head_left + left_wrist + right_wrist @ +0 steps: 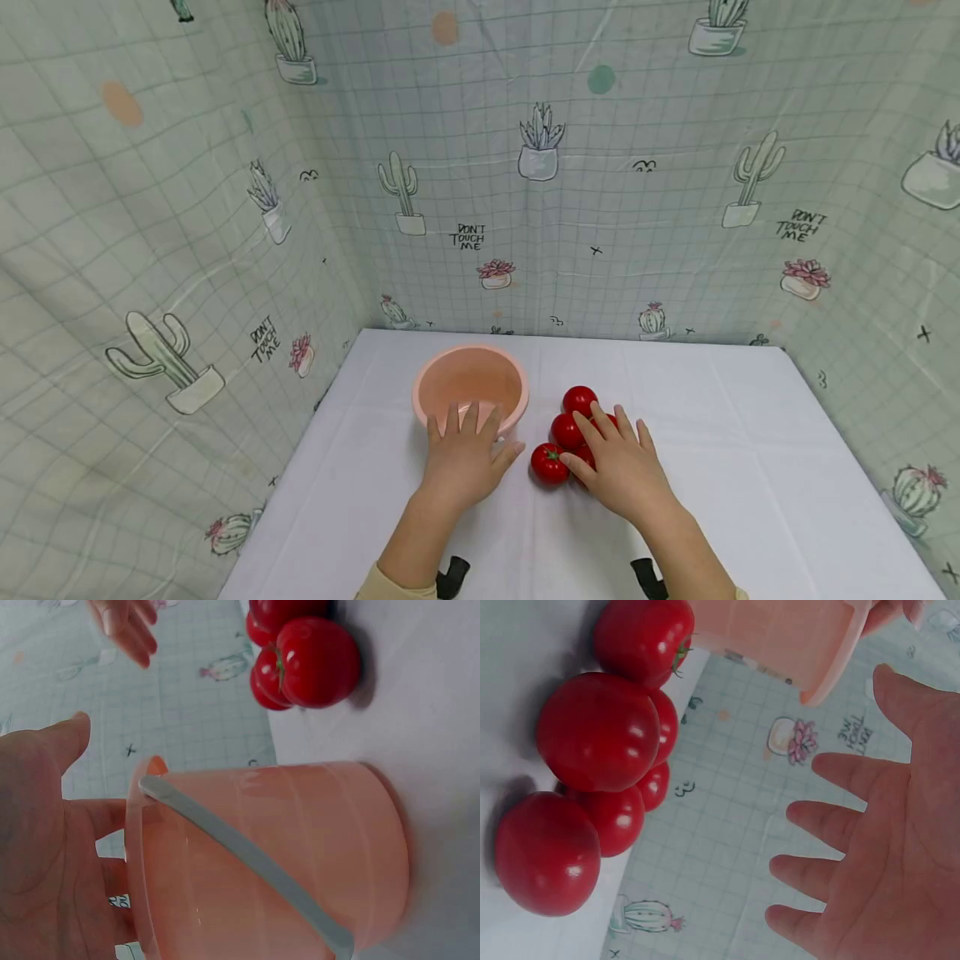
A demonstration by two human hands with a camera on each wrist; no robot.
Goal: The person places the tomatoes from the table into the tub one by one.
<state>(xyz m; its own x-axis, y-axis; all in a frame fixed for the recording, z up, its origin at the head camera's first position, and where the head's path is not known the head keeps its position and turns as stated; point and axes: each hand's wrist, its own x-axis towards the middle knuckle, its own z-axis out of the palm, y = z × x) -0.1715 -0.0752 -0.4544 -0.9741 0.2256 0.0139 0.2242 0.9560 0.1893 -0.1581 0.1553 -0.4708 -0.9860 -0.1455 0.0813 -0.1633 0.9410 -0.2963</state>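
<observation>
A peach bucket (471, 372) stands upright on the white worktop (750, 467), its grey handle (255, 859) hanging down along the side. The left hand (459, 467) is at the bucket's near rim, fingers straight and spread, reaching over the opening; whether they touch the rim I cannot tell. Just to the right of the bucket sits a close cluster of red tomatoes (567, 431), one showing a green stem (680, 656). The right hand (626, 471) hovers above them, its fingers apart and holding nothing. A cactus-print cloth (600, 200) hangs behind the worktop.
</observation>
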